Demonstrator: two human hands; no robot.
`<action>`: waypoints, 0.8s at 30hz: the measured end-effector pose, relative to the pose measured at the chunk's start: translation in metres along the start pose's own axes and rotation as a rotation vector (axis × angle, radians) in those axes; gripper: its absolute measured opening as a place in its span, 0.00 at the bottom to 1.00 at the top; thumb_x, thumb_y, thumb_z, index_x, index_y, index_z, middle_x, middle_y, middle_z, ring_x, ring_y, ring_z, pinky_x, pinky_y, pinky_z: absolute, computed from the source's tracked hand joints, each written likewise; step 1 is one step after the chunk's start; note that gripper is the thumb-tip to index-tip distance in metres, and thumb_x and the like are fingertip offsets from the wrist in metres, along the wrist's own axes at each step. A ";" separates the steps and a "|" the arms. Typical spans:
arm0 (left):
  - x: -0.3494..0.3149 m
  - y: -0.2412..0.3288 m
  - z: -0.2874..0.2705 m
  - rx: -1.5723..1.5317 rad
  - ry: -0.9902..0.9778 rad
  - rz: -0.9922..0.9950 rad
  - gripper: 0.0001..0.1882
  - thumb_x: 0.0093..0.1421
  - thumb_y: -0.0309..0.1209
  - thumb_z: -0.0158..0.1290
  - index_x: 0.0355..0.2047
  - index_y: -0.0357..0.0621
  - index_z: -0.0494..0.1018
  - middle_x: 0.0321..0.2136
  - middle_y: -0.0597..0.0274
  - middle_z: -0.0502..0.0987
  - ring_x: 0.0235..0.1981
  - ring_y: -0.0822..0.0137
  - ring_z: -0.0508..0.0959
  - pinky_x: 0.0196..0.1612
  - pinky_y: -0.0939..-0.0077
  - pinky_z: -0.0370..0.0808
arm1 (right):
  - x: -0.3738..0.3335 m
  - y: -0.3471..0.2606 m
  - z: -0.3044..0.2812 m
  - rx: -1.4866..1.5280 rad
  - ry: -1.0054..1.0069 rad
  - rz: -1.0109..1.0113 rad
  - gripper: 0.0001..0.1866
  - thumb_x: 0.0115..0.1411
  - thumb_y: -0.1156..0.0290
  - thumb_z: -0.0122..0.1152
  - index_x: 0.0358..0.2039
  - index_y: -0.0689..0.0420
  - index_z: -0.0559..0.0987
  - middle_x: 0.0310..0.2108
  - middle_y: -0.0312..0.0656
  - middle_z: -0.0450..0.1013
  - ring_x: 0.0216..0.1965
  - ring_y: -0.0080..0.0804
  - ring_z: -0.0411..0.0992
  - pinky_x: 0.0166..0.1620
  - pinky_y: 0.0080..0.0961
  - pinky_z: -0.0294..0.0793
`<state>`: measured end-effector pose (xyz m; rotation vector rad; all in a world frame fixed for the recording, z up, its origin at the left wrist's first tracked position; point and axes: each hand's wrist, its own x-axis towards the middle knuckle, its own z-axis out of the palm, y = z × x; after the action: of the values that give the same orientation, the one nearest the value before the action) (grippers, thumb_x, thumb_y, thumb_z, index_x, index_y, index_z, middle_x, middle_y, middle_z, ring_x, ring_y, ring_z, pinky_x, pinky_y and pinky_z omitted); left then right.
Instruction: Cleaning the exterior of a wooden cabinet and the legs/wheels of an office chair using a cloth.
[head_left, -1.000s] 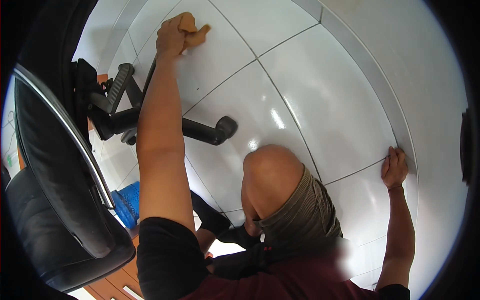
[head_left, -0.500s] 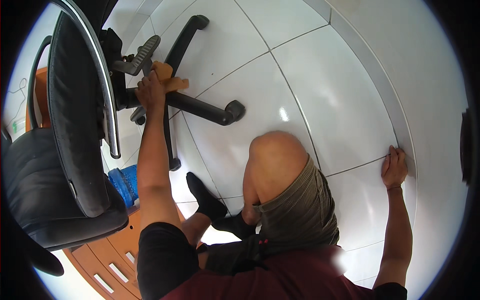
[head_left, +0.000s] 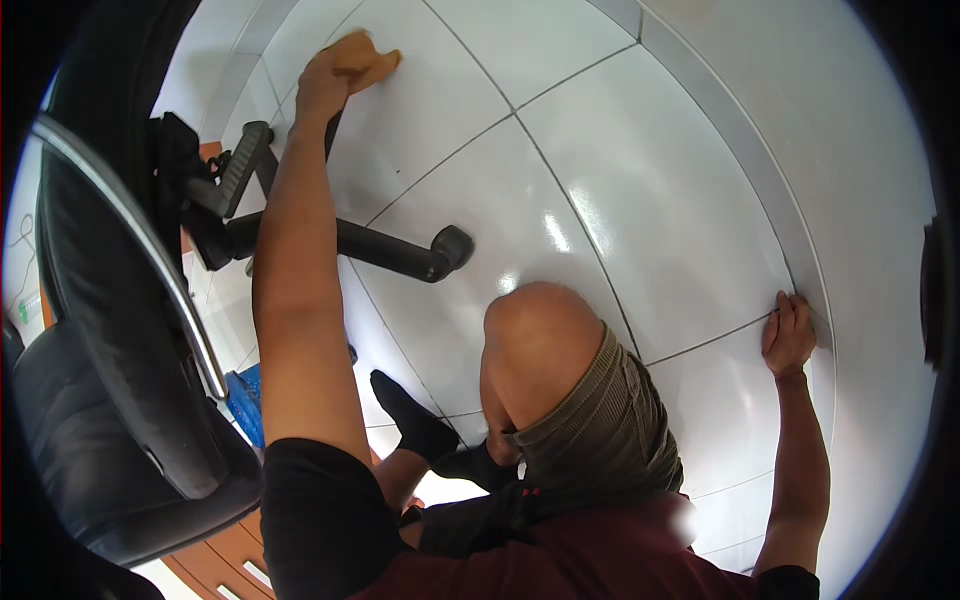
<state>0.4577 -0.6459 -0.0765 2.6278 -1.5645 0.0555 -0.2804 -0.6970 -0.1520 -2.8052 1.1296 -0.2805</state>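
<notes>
Left hand (head_left: 322, 88): at the far end of the outstretched left arm, upper left of the view, fingers closed around a soft orange-tan cloth (head_left: 362, 60). The cloth bunches in the grip, its loose end sticking out to the right; edges slightly blurred. A black chair leg shows just below the hand; cannot tell whether the cloth touches that leg or the tile.

Right hand (head_left: 790, 335): well apart from the left, at the right of the view, on the glossy white tiled floor (head_left: 690, 230) beside the pale grey skirting strip (head_left: 735, 150) of the white wall (head_left: 870, 250). Fingers lie side by side; how far they curl, cannot tell. A thin dark band circles the wrist.

Surroundings: black padded office chair (head_left: 110, 330) with curved chrome armrest (head_left: 150, 245), left side. A black tubular base leg (head_left: 390, 252) extends right from behind the left forearm, ending in a rounded black cap. Blue plastic container (head_left: 243, 405) partly hidden behind the upper arm; brown wooden drawer unit (head_left: 215, 560) with white handles, lower left. Bent bare knee, olive-brown ribbed shorts (head_left: 620, 425) and black socks (head_left: 405, 415) occupy lower centre.
</notes>
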 end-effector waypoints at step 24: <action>-0.199 0.026 -0.061 0.581 -0.158 -0.275 0.16 0.50 0.34 0.52 0.42 0.55 0.70 0.36 0.56 0.71 0.38 0.53 0.73 0.39 0.62 0.72 | 0.000 0.000 0.001 0.013 0.006 0.013 0.15 0.57 0.70 0.46 0.44 0.59 0.70 0.38 0.46 0.65 0.33 0.42 0.70 0.31 0.31 0.73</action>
<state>0.3405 -0.4783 -0.0291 3.3476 -1.3677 0.3385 -0.2801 -0.6975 -0.1530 -2.7870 1.1420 -0.2942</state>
